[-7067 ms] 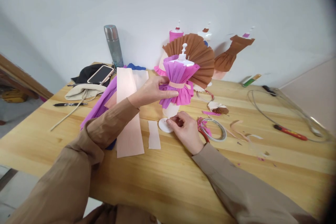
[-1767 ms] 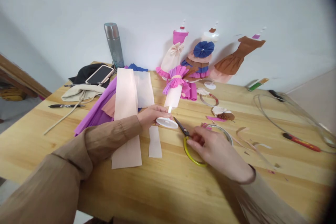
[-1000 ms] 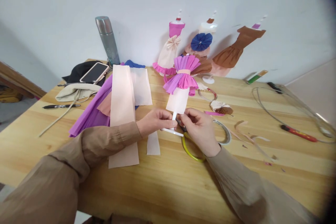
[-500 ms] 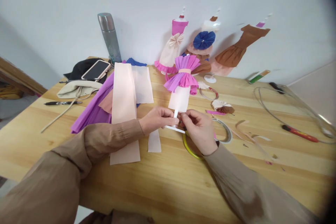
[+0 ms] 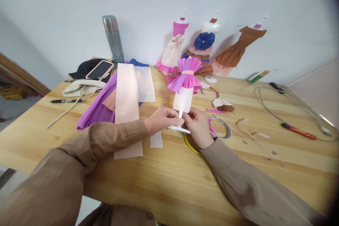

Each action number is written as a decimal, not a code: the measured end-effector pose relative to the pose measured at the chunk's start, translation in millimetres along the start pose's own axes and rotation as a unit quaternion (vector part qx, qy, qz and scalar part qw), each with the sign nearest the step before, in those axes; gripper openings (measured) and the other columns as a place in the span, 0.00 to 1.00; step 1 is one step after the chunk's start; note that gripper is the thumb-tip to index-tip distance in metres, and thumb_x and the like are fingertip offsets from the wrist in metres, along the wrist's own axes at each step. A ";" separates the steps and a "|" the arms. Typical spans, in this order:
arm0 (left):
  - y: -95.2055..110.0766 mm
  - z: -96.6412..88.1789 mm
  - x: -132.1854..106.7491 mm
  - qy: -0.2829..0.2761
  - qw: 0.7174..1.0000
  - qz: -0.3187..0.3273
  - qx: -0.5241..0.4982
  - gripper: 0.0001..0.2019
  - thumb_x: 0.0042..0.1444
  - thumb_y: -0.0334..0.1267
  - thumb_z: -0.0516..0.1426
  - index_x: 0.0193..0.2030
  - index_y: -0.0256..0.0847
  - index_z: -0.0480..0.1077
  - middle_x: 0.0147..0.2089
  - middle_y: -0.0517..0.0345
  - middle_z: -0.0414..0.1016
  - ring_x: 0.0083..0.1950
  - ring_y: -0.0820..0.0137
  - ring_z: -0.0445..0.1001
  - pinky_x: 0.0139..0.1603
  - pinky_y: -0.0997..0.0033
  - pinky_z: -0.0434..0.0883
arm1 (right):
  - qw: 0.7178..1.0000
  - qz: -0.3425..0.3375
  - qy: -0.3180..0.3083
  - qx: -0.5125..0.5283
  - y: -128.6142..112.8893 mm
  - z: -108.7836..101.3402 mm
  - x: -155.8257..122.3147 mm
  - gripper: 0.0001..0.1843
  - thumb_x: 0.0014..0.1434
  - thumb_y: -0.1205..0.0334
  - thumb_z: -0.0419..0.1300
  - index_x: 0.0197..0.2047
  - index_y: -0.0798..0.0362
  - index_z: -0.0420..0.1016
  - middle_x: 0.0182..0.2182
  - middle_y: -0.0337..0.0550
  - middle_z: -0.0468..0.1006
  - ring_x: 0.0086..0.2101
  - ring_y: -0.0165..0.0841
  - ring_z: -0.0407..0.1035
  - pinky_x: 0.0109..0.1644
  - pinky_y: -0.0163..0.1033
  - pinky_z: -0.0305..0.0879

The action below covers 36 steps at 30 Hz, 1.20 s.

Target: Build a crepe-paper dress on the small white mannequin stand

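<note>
A miniature dress form leans away from me over the table, dressed in pleated purple and pink crepe paper with a peach waistband and a pale skirt below. Its white stem and round base point toward me. My left hand is closed round the stem just above the base, thumb on top. On the other side, my right hand has its fingers closed at the lower hem of the pale skirt beside the stem. Its fingertips are partly hidden.
Pale crepe paper strips and purple crepe paper lie left, near a phone, pen and flask. Three dressed forms, including a brown one, stand behind. Tape rolls and a red-handled corded tool lie right.
The view has shifted slightly. The form's base has tipped so more of its flat face shows. My right fingers sit a little higher, closer to the skirt hem; my left hand keeps its hold.
</note>
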<state>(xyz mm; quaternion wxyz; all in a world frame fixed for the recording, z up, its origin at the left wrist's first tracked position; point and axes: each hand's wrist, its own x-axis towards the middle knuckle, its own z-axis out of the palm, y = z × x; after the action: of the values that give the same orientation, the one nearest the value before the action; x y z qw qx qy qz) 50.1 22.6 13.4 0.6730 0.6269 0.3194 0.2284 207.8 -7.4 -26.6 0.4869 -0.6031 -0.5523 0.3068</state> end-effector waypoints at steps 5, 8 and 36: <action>-1.9 2.5 -1.5 -0.011 1.000 0.010 0.009 0.18 0.43 0.49 0.63 0.21 0.36 0.67 0.20 0.65 0.58 0.25 0.78 0.55 0.27 0.74 0.51 | 0.999 0.027 0.006 0.038 1.5 5.9 1.2 0.13 0.49 0.53 0.60 0.24 0.55 0.73 0.20 0.41 0.75 0.22 0.32 0.66 0.26 0.36 0.63; -2.1 0.9 -0.6 0.001 1.000 0.019 0.016 0.18 0.44 0.48 0.63 0.19 0.36 0.65 0.19 0.65 0.57 0.24 0.78 0.54 0.27 0.74 0.51 | 0.999 0.031 -0.011 0.039 4.0 8.7 1.1 0.17 0.50 0.48 0.60 0.22 0.54 0.71 0.18 0.40 0.73 0.21 0.31 0.64 0.24 0.36 0.61; -30.4 -24.3 -15.3 -0.174 0.960 0.033 -0.216 0.24 0.42 0.55 0.68 0.22 0.35 0.68 0.20 0.58 0.66 0.22 0.74 0.66 0.22 0.73 0.60 | 0.816 -0.123 -0.085 -0.559 -1.8 -47.3 -55.5 0.19 0.66 0.60 0.54 0.57 0.52 0.74 0.46 0.55 0.79 0.40 0.47 0.76 0.34 0.45 0.70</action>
<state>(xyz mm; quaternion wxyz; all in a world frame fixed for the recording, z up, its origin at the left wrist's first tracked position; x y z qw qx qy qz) 19.3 25.4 -14.7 0.8294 0.5069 0.1196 0.2018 238.9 -72.9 -18.3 0.0513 -0.6702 -0.7374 -0.0669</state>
